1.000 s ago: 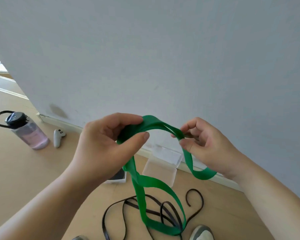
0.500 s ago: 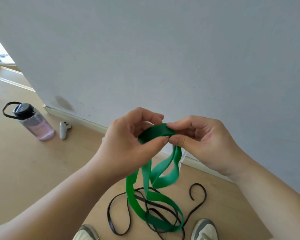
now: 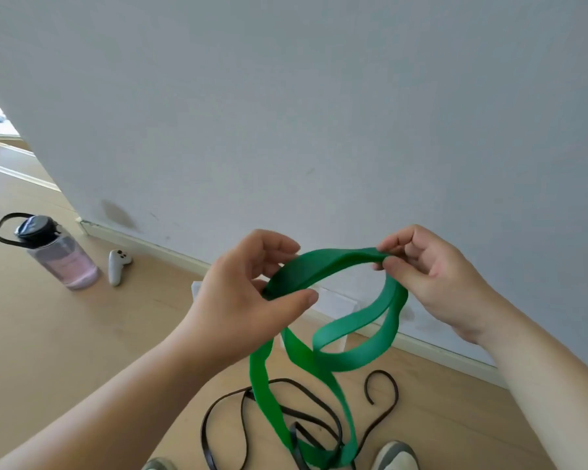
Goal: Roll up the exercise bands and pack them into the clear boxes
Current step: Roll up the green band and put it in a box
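I pinch the green band (image 3: 323, 266) in both hands: left hand (image 3: 248, 300) at 9 o'clock, right hand (image 3: 431, 273) at 3. It looks soft, light, floppy; best gripped flat near the fold. Loops dangle to the floor (image 3: 82, 351).

two hands (image 3: 241, 300), one green band (image 3: 319, 354), one black band (image 3: 306, 412), one water bottle (image 3: 58, 256), one white controller (image 3: 118, 266), two shoes (image 3: 396, 457).

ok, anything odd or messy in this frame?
Nothing spilled or damaged. The green band is pinched by the left hand and right hand, unrolled, its loops hanging twisted. A black band lies tangled on the floor beneath. The bottle stands upright.
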